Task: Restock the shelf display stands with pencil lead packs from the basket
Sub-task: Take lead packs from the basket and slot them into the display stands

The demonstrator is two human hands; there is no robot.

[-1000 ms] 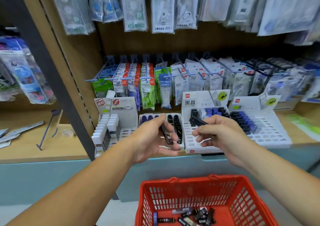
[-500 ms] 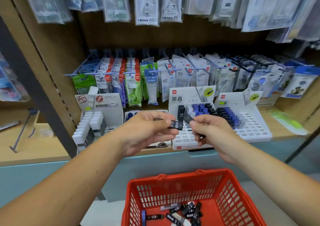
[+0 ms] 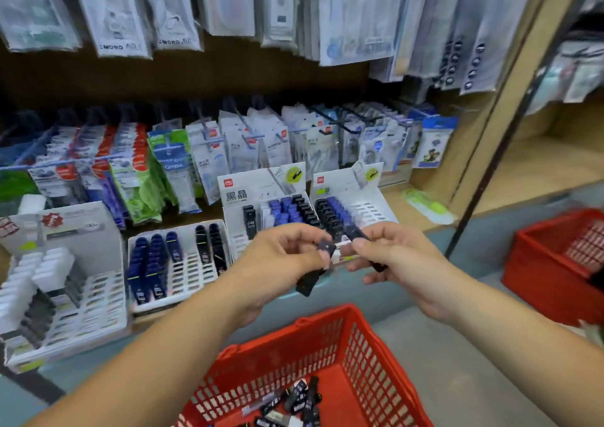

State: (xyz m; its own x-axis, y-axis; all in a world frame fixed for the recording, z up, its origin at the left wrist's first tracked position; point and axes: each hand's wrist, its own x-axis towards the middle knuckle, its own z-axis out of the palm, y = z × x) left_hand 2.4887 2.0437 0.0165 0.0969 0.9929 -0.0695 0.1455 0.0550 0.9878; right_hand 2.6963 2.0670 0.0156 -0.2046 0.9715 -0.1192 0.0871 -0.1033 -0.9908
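The shelf carries white display stands, partly filled, with free slots showing. The red basket is below them, loose lead packs lying on its floor. The left hand is curled round a dark pack. The right hand pinches another pack at thumb and fingertips. Both packs are held near the stands. Judged step: sorting packs in hand before slotting. The next move calls for matching a pack to its row and seating it upright.
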